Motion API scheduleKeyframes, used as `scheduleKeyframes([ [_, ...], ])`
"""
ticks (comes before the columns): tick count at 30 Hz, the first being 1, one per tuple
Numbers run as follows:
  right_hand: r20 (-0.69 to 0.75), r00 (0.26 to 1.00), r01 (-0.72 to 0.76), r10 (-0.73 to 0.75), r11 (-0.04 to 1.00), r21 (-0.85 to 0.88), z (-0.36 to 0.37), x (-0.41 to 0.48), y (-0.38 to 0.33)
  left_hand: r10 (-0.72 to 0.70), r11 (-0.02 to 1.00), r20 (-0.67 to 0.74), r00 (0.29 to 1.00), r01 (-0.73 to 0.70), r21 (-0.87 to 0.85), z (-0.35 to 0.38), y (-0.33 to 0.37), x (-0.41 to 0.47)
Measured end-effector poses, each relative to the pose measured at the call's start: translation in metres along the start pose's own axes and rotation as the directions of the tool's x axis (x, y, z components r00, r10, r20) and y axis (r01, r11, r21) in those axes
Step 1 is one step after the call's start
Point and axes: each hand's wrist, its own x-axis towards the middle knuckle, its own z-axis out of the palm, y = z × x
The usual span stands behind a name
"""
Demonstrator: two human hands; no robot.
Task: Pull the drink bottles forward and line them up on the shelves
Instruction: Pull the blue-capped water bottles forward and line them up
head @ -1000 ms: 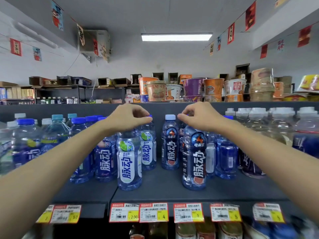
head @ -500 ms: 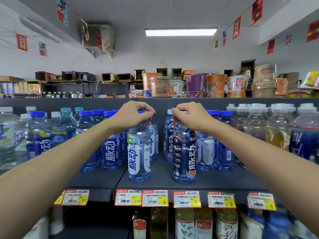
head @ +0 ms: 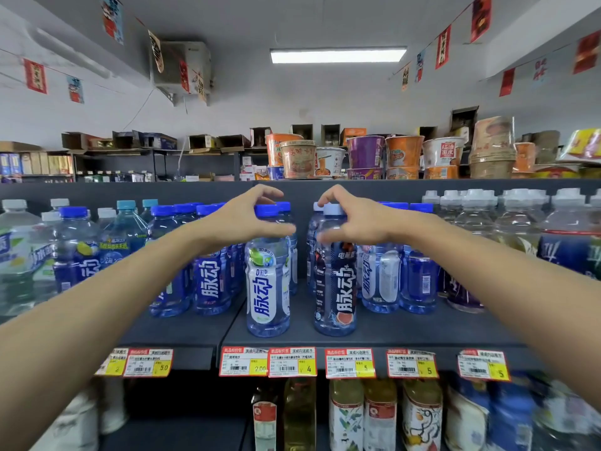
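Observation:
Two drink bottles stand near the front edge of the grey shelf (head: 406,333): one with a white label and blue cap (head: 267,288), one with a dark label and pale cap (head: 335,288). My left hand (head: 242,219) hovers at the white-label bottle's top, with fingers spread in a loose C above its cap and the thumb across its shoulder. In the same spread shape, my right hand (head: 357,219) hovers at the dark-label bottle's top. Neither hand grips a cap. More blue bottles (head: 211,281) stand in rows further back.
Large clear bottles (head: 507,222) fill the shelf's right side and mixed water bottles (head: 74,255) its left. Price tags (head: 268,364) line the shelf edge. Below stand more drinks (head: 344,415). Instant noodle cups (head: 367,154) sit on the shelf top.
Both hands slid the two bottles forward by their caps, then opened their fingers and let go. The bottles now stand side by side at the front.

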Motion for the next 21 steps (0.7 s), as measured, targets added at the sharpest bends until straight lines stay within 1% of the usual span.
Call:
scheduleKeyframes([
  [2,0.031,0.998,0.046,-0.045,0.999,-0.012,0.0,-0.006,0.008,0.022,0.999,0.145,0.989,-0.016,-0.041,-0.004,-0.008,-0.01],
  [3,0.022,0.998,0.061,-0.061,0.998,-0.015,0.002,-0.007,0.01,0.034,0.997,0.171,0.985,-0.021,-0.072,-0.004,-0.012,-0.012],
  [5,0.005,0.997,0.073,-0.073,0.997,-0.036,0.004,-0.006,0.01,0.048,0.996,0.136,0.989,-0.038,-0.075,-0.001,-0.013,-0.013],
  [8,-0.008,0.997,0.08,-0.081,0.994,-0.073,0.008,-0.004,0.005,0.06,0.996,0.073,0.996,-0.064,0.056,0.003,-0.006,-0.013],
  [13,-0.023,0.994,0.102,-0.103,0.993,-0.056,0.01,-0.008,0.001,0.082,0.984,0.02,0.996,-0.084,0.155,0.009,-0.007,-0.016],
  [16,-0.045,0.994,0.099,-0.1,0.995,-0.034,0.014,-0.012,0.002,0.122,0.972,-0.012,0.992,-0.117,0.205,0.012,-0.007,-0.018],
  [18,-0.064,0.992,0.11,-0.111,0.994,-0.015,0.017,-0.018,0.003,0.149,0.963,-0.011,0.989,-0.142,0.229,0.014,-0.01,-0.022],
  [21,-0.017,0.992,0.124,-0.123,0.991,0.05,0.022,-0.026,0.004,0.168,0.952,0.038,0.985,-0.172,0.253,0.015,-0.016,-0.029],
])
